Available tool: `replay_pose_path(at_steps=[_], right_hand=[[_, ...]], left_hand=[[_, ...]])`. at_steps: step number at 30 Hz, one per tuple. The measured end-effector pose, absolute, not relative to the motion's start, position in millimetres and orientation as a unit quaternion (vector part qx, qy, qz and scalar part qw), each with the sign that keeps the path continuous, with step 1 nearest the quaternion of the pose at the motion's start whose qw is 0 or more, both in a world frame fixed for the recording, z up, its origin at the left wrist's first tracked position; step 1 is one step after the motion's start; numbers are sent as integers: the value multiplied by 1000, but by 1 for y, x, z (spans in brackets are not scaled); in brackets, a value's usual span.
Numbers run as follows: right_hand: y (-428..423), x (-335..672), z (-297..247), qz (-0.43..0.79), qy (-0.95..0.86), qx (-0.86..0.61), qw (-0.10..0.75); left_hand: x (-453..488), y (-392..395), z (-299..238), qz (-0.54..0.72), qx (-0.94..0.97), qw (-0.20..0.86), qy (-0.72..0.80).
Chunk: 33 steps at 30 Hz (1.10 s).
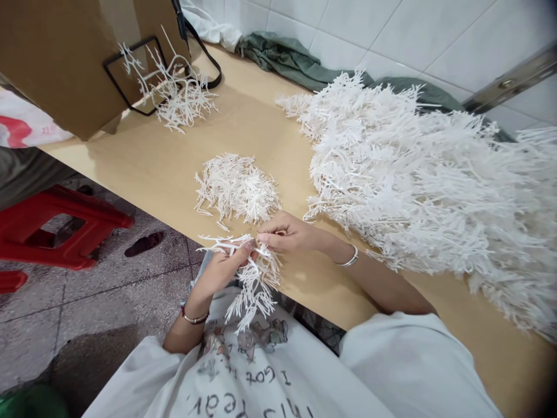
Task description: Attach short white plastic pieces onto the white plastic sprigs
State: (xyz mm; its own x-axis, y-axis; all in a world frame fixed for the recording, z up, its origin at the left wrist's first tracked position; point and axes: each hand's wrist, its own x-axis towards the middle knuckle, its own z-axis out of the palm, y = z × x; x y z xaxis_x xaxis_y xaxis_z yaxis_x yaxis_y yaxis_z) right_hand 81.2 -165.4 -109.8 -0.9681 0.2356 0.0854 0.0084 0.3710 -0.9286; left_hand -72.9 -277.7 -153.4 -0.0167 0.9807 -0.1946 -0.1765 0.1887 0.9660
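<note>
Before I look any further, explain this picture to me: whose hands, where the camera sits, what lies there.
There is no machine: these are a person's two bare hands, seen by a camera worn on the head, looking forward and down. The left hand holds a branching white sprig; the right hand is close against it, its grip unclear. On the tan table lie a small heap of short white pieces, a large white pile on the right, and white branches near a brown box.

Only writing I can make out from here is on that white shirt [313,348] at the near edge: "I Got it", plus what looks like "This Pear", kinda creased.
</note>
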Motion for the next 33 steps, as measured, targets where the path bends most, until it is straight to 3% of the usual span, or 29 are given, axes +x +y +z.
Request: replay_pose_path(at_steps=[3,13,18,25,29,33], right_hand=[[-168,78,-109,597,-788,-93,115],[-184,68,-122,640,-695,-173,277],[-150,81,-116,612,-623,-269,406],[-152,83,-117,372,-822,-309,300],[-154,81,-126,260,-869,-310,286],[-154,79,-128,228,-878,-287,307]], left_hand=[[-75,-276,-155,506,411,580,488],[-66,-277,-162,593,334,586,441],[-71,-279,-158,646,265,590,406],[-75,-278,-163,588,298,608,442],[-74,-274,-157,585,262,608,469],[-73,-274,-156,548,275,611,501]])
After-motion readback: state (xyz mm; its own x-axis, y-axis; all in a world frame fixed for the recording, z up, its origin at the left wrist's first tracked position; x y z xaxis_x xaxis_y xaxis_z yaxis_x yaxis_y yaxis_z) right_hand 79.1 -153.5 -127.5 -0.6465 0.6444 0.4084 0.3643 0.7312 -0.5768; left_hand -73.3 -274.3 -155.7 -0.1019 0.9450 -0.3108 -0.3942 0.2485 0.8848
